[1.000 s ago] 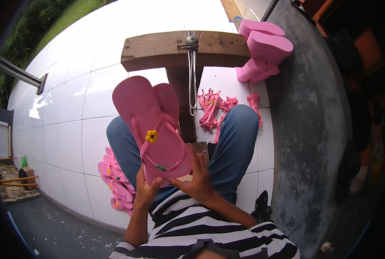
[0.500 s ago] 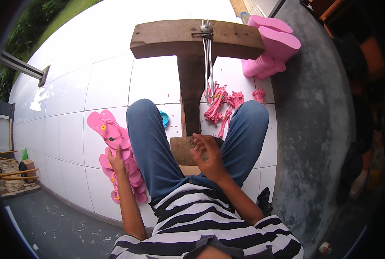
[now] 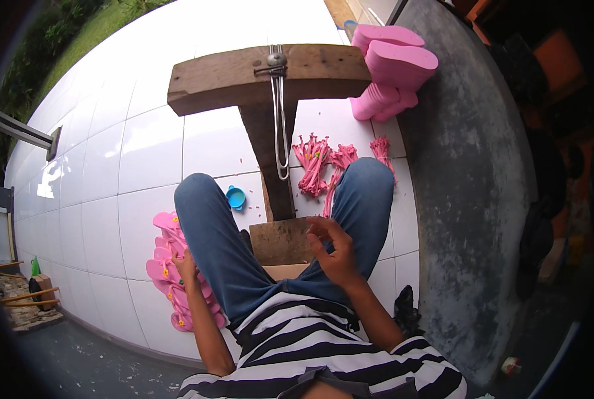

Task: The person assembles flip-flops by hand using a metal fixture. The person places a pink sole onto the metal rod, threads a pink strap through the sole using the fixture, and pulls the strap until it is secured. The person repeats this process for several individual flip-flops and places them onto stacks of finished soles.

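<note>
At the left, my left hand (image 3: 186,267) is closed at the edge of a pair of pink flip-flops (image 3: 158,269) with small yellow and green flowers, low against a pile of pink flip-flops (image 3: 182,321) on the tiles. Its fingertips are partly hidden. My right hand (image 3: 339,255) hovers between my knees, fingers loosely bent and thumb apart, holding nothing. Beyond it stands a T-shaped wooden stand (image 3: 280,149); a long bent metal wire tool (image 3: 280,133) hangs from a nail and bolt on its crossbar.
Bundles of pink straps (image 3: 312,166) lie right of the post. A small blue dish (image 3: 236,197) sits by my left knee, with pink bits scattered nearby. Stacked pink soles (image 3: 400,66) stand at the far right, beside a grey concrete strip (image 3: 466,179).
My left hand has lowered the flip-flops onto the pile, and their toes now point more to the left. The right hand remains empty. The view has shifted, moving the stand left.
</note>
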Action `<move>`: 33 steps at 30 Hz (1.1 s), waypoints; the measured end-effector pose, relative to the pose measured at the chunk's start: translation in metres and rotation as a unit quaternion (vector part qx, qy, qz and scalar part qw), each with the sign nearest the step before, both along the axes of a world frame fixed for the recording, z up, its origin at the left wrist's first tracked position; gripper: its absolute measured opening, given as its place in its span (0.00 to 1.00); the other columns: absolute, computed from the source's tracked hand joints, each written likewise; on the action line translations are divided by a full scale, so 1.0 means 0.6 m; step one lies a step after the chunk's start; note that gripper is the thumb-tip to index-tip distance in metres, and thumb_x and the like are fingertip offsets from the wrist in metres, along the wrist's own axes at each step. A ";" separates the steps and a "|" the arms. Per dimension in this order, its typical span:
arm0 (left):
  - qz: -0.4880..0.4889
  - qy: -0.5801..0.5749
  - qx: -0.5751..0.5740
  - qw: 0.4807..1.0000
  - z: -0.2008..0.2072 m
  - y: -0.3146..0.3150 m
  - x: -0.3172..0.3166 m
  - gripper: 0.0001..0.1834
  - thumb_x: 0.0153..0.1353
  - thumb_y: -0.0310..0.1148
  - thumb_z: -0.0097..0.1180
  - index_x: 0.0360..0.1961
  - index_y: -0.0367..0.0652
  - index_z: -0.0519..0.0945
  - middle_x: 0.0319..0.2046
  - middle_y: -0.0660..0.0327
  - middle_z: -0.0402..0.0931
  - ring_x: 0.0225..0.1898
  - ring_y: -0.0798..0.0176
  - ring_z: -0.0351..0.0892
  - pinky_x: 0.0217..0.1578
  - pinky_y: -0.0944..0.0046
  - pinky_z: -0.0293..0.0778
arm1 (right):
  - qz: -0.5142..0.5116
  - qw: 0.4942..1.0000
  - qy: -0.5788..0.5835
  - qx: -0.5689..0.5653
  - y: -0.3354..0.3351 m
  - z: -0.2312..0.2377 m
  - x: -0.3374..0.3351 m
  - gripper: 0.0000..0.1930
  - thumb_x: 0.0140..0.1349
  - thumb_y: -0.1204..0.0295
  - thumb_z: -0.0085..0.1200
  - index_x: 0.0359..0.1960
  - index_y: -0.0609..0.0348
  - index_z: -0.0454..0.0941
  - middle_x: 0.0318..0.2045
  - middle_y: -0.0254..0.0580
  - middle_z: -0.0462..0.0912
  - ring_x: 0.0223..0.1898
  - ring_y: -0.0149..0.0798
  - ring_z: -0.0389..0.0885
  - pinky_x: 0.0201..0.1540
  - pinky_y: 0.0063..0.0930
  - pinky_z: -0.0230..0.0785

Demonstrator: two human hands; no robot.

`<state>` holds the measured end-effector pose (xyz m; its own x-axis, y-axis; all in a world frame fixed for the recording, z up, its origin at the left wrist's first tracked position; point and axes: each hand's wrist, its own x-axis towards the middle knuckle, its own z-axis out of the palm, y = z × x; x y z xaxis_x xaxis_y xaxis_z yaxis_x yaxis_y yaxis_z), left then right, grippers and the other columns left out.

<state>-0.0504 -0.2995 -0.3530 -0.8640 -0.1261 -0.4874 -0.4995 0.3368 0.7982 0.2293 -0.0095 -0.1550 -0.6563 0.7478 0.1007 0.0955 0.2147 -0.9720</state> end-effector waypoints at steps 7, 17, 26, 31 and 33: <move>-0.060 0.030 -0.101 0.993 0.148 0.001 0.017 0.31 0.62 0.38 0.56 0.63 0.39 0.63 0.39 0.56 0.78 0.24 0.67 0.75 0.21 0.69 0.73 | -0.162 0.983 0.080 -0.042 0.087 0.037 0.046 0.10 0.69 0.73 0.51 0.49 0.62 0.76 0.33 0.35 0.79 0.35 0.27 0.77 0.40 0.21 0.71; -0.137 0.399 0.090 0.902 0.360 0.185 0.047 0.15 0.70 0.27 0.44 0.57 0.40 0.70 0.44 0.60 0.78 0.31 0.71 0.74 0.32 0.74 0.69 | -0.268 0.926 -0.053 0.260 0.451 0.049 -0.063 0.12 0.65 0.67 0.56 0.46 0.61 0.78 0.40 0.45 0.79 0.41 0.40 0.79 0.47 0.32 0.73; -0.319 0.452 -0.060 0.831 0.370 0.205 0.066 0.12 0.62 0.20 0.49 0.44 0.39 0.79 0.38 0.59 0.79 0.30 0.69 0.76 0.29 0.71 0.70 | -0.199 0.864 -0.292 0.358 0.792 0.077 -0.257 0.31 0.55 0.52 0.61 0.59 0.52 0.74 0.57 0.57 0.73 0.59 0.61 0.72 0.61 0.48 0.67; -0.097 0.364 0.198 0.905 0.338 0.124 -0.061 0.08 0.69 0.27 0.44 0.44 0.40 0.76 0.35 0.62 0.77 0.20 0.79 0.61 0.20 0.77 0.57 | -0.254 0.833 -0.237 0.431 0.790 0.075 -0.237 0.25 0.57 0.56 0.59 0.56 0.51 0.77 0.56 0.56 0.74 0.58 0.59 0.72 0.60 0.47 0.67; -0.121 0.330 0.102 0.930 0.252 0.080 -0.126 0.12 0.69 0.28 0.44 0.50 0.40 0.75 0.38 0.62 0.77 0.27 0.77 0.68 0.25 0.76 0.63 | -0.270 0.822 -0.180 0.467 0.736 0.076 -0.245 0.22 0.59 0.59 0.58 0.54 0.51 0.77 0.54 0.54 0.74 0.56 0.57 0.72 0.59 0.46 0.67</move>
